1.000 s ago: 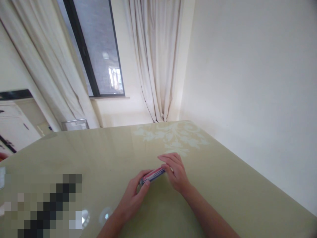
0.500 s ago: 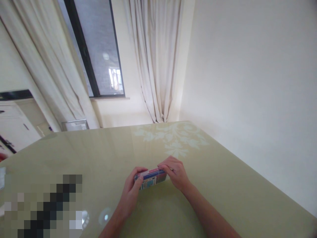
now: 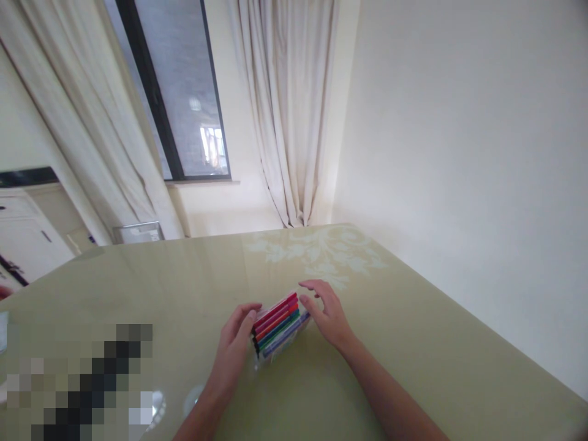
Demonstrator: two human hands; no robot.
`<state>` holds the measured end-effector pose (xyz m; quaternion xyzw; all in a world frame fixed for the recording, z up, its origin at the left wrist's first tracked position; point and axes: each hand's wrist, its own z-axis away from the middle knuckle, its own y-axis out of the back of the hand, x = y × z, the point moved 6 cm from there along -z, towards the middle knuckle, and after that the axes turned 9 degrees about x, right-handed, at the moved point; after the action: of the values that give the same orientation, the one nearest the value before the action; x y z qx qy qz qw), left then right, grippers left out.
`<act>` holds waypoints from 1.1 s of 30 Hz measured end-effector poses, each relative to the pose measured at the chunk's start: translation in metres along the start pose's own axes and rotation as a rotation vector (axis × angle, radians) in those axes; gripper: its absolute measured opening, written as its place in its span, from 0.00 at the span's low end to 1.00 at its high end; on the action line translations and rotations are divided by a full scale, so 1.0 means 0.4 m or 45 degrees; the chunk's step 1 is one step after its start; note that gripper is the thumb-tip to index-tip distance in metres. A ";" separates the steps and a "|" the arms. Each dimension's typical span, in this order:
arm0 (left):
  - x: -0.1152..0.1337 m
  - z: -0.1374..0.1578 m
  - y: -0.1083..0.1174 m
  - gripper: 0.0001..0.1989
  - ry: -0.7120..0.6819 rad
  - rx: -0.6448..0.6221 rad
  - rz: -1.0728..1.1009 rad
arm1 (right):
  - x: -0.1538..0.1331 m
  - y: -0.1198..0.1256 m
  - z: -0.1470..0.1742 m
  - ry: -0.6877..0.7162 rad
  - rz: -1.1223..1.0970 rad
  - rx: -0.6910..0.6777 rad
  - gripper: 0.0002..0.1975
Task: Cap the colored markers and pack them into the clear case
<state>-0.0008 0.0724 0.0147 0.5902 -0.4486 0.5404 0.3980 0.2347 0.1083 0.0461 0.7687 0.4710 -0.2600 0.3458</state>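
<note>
— Nearest item on your feed?
— At seven o'clock I record the left hand (image 3: 234,334) gripping the left end of the pen pack (image 3: 278,324), tilted at six.
— Right hand (image 3: 327,315)?
— At five, thumb and fingers parted beside the pack; contact, I cannot tell. Step, in my judgement: handling the pack. Next move calls for steady left-hand support.
— Beyond?
— Curtain (image 3: 298,122), twelve o'clock.

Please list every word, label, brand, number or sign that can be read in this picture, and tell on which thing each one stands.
No text can be read anywhere.
Pack of coloured pens: any print on it is too small and blurred to read.
Tabletop: a pale floral pattern, with no lettering that I can make out.
</note>
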 end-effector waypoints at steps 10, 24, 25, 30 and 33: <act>-0.033 -0.017 0.002 0.31 0.009 -0.031 -0.183 | 0.098 0.032 -0.019 -0.420 0.183 0.027 0.22; -0.019 0.023 -0.040 0.19 -0.512 -0.191 -0.892 | 0.194 0.133 -0.033 -0.646 0.569 0.067 0.16; -0.018 0.029 -0.044 0.19 -0.536 -0.213 -0.922 | 0.192 0.136 -0.034 -0.636 0.616 0.055 0.16; -0.024 0.056 -0.060 0.29 -0.656 -0.378 -1.003 | 0.136 0.093 -0.031 -0.427 0.579 0.011 0.13; -0.028 0.067 -0.069 0.37 -0.680 -0.516 -1.027 | 0.062 0.019 -0.012 -0.156 0.462 -0.085 0.11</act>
<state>0.0331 0.0559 0.0013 0.7445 -0.3670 0.0773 0.5524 0.2525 0.1230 0.0334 0.8118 0.3110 -0.2240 0.4405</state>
